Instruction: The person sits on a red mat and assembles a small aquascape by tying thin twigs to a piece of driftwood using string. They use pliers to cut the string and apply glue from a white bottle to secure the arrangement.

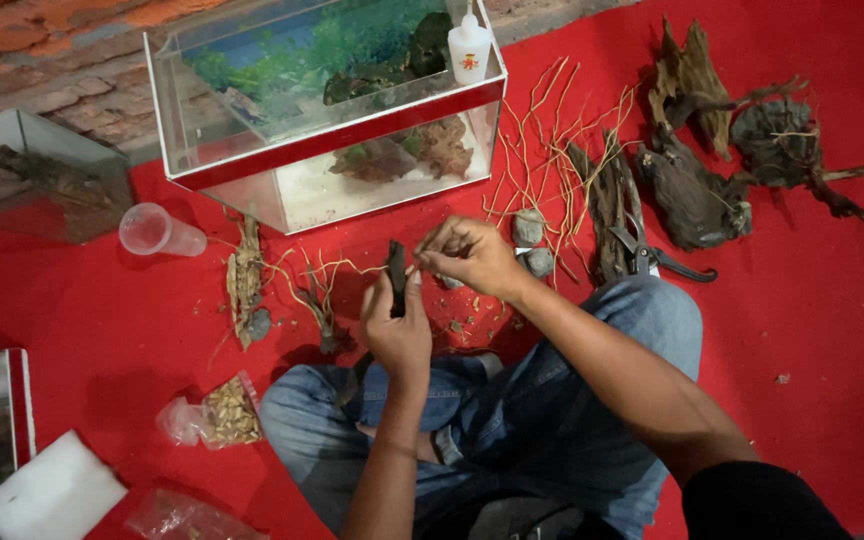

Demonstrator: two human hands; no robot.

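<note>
Centrally, a dark wood piece (396, 276) is gripped upright in the left hand (399, 335); the right hand (467, 255) is pinched together at its top edge. Roots (317, 285), stones (532, 245) and driftwood (692, 190) are left loose on the red cloth (812, 330). Farther off, at upper left, a partly arranged glass tank (327, 110) is seen beside brick paving (32, 60).

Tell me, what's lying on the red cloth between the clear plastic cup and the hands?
In the head view, between the plastic cup and the left hand lie a bark-like wood strip and pale thin twigs.
</note>
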